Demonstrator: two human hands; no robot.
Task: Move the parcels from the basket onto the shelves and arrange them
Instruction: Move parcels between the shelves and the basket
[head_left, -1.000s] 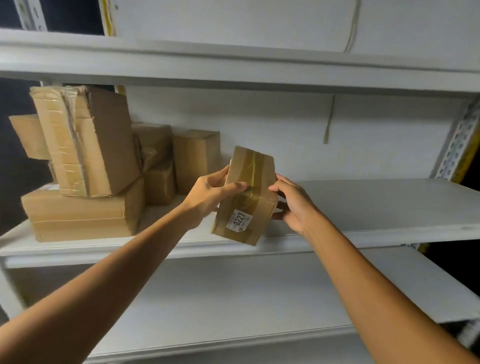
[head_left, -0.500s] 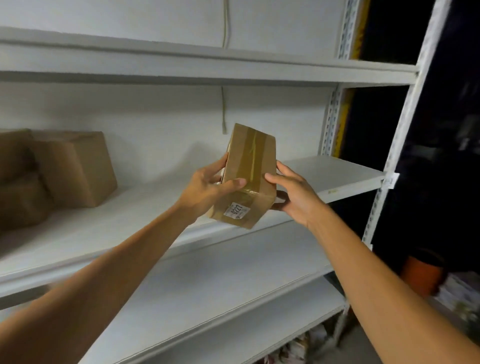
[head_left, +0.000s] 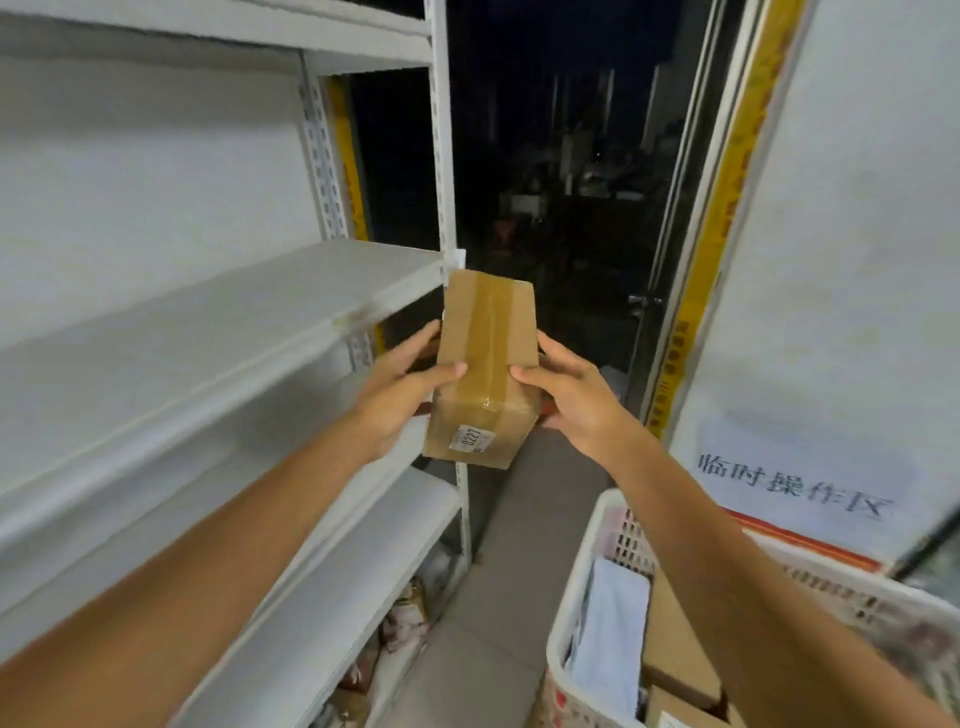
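Note:
I hold a small taped cardboard parcel (head_left: 485, 364) with a white label reading 0227 in both hands, in the air just past the right end of the white shelves (head_left: 218, 317). My left hand (head_left: 400, 395) grips its left side, thumb across the top. My right hand (head_left: 576, 400) grips its right side, with the thumb on top too. A white plastic basket (head_left: 587, 561) stands at the lower right with a white soft parcel (head_left: 610, 634) and brown boxes (head_left: 675, 654) inside.
The shelf's white upright post (head_left: 444, 156) stands right behind the parcel. A dark glass door (head_left: 566, 182) lies ahead. A white wall panel with a printed sign (head_left: 795, 488) is on the right. Packets (head_left: 400, 623) lie under the lowest shelf on the tiled floor (head_left: 498, 597).
My view has swung right, away from the stacked boxes to the shelf's right end and the basket. Both hands carried the parcel off the shelf front to beside the end post.

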